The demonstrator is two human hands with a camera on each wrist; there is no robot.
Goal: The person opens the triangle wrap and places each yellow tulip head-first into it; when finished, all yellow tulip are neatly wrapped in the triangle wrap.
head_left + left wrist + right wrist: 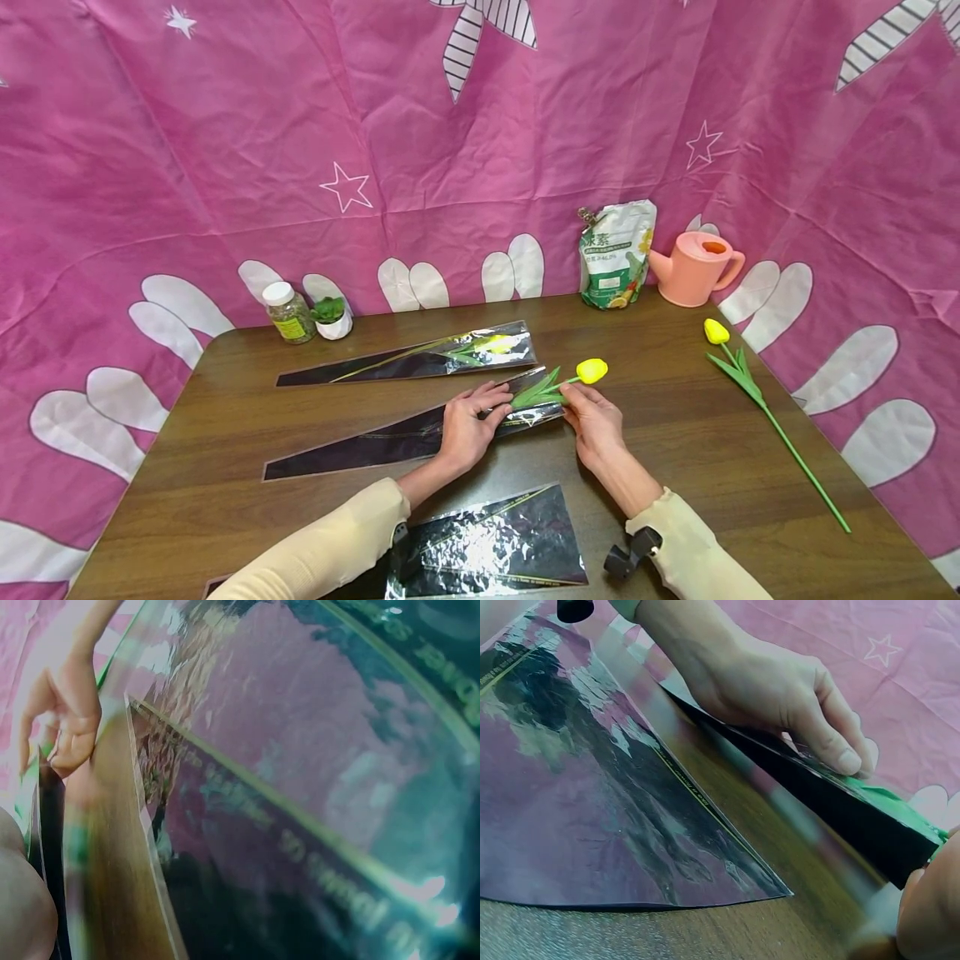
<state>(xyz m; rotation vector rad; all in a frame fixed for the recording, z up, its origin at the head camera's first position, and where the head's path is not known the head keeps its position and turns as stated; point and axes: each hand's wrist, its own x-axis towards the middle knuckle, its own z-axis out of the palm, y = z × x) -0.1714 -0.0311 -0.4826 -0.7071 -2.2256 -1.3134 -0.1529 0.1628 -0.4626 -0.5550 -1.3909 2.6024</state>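
1. The tulip (592, 371) is near the middle of the tabletop (660, 400), its yellow head pointing toward the right edge and its leaves at the mouth of the middle wrapper (352, 450).
2. The right hand (596, 421) pinches the tulip's stem just below the head, fingers bent and set against the thumb, right beside the wrapper's mouth.
3. The left hand (468, 429) lies across the middle wrapper, touching it and the leaves. Its fingers are close together and slightly bent, thumb near them; whether they pinch, I cannot tell.
4. The middle wrapper is dark and tapered, its narrow end toward the left edge.
5. Beyond it, the far wrapper (405, 362) contains a second yellow tulip (491, 343), head at the wide end.
6. Toward the near edge is the near wrapper (495, 542), partly under the left forearm.
7. A loose tulip (747, 387) lies along the right edge, head toward the far right corner.
8. By the far left corner stand a jar (291, 317) and a potted plant (332, 321), side by side.
9. By the far right corner stand a pouch (618, 254) and a watering can (690, 271).
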